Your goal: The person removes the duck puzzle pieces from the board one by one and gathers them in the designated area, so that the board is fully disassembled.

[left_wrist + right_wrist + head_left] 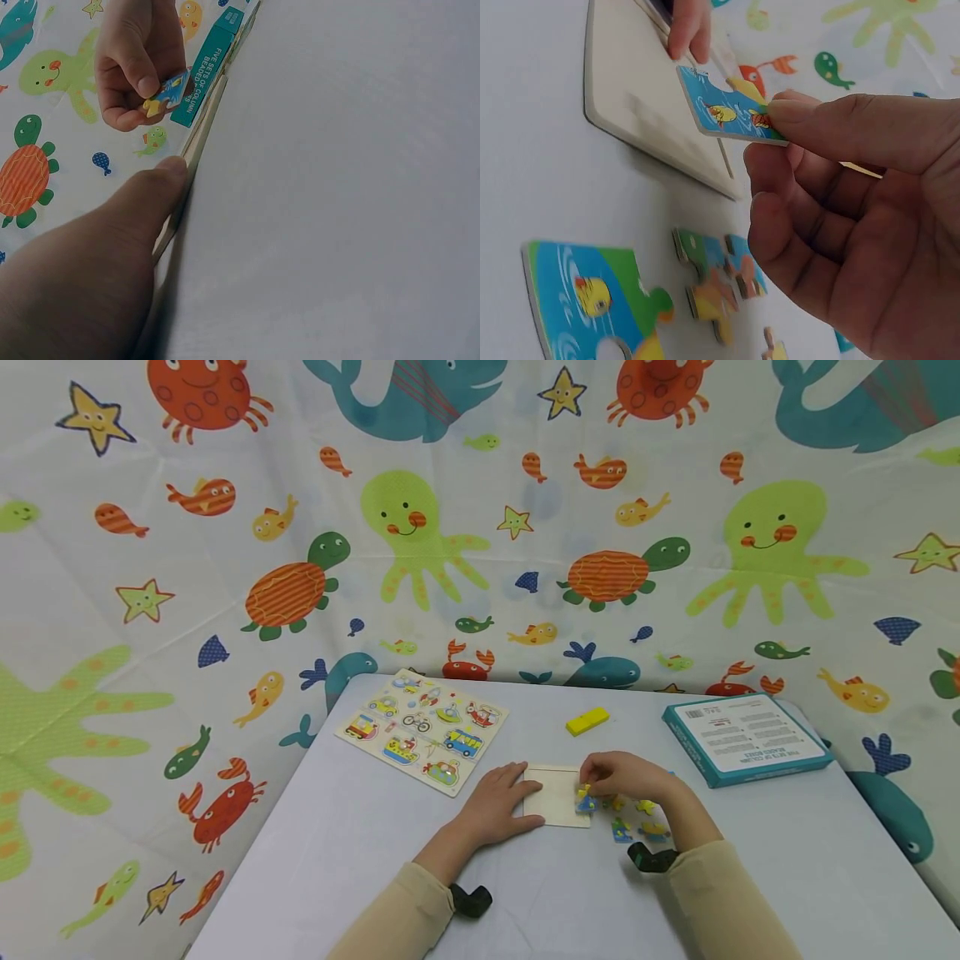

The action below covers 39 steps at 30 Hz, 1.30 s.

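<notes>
My right hand (630, 778) pinches a jigsaw piece (718, 106) between thumb and fingers, over the right side of a shallow wooden puzzle tray (551, 803). The piece is blue and green with a yellow duckling printed on it. With its fingers spread, my left hand (489, 810) rests at the tray's left edge; its thumb (161, 180) lies along the near rim. Several loose jigsaw pieces (621, 831) lie on the table right of the tray, partly under my right hand. One loose piece (592, 296) near the right wrist also shows a duckling on blue.
At the back left lies a vehicle puzzle board (452, 788). A yellow block (587, 722) sits behind the tray, and a teal box (750, 739) lies at the back right. A sea-animal cloth (450, 635) hangs behind the white table (315, 860).
</notes>
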Motion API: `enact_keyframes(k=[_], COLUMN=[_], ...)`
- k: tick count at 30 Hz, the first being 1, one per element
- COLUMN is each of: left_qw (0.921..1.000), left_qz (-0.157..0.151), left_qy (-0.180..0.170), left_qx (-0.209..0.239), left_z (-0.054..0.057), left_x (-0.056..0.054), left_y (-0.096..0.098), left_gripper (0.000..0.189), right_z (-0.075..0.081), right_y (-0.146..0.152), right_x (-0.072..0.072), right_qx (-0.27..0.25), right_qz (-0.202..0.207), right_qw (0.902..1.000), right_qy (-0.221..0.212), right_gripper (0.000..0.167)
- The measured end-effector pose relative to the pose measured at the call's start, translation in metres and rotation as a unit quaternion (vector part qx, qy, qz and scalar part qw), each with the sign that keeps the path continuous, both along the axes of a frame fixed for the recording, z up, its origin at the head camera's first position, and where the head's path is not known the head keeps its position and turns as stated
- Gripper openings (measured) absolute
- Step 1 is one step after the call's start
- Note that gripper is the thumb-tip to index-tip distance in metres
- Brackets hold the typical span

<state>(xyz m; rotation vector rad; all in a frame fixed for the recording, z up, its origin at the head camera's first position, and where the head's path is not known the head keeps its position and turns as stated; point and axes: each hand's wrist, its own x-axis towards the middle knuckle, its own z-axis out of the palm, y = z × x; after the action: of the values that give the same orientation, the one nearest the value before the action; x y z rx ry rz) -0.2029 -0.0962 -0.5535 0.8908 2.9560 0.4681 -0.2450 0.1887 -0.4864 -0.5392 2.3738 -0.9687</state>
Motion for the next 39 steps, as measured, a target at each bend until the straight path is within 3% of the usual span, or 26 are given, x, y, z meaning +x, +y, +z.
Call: enact_keyframes(k=[39], left_qw=[1.0000], left_qz=[0.007], left_qy=[0.001], left_qx=[-0.004], left_z=[-0.002], left_x=[0.000], left_y=[0.000], left_gripper=[0.062], right_z=[0.001], right_y=[0.117], right_x=[0.034], right_qx=[-0.014], right_qz=[-0.089], right_qw=[0.9956], right_qy=[-0.026], right_gripper=[0.026])
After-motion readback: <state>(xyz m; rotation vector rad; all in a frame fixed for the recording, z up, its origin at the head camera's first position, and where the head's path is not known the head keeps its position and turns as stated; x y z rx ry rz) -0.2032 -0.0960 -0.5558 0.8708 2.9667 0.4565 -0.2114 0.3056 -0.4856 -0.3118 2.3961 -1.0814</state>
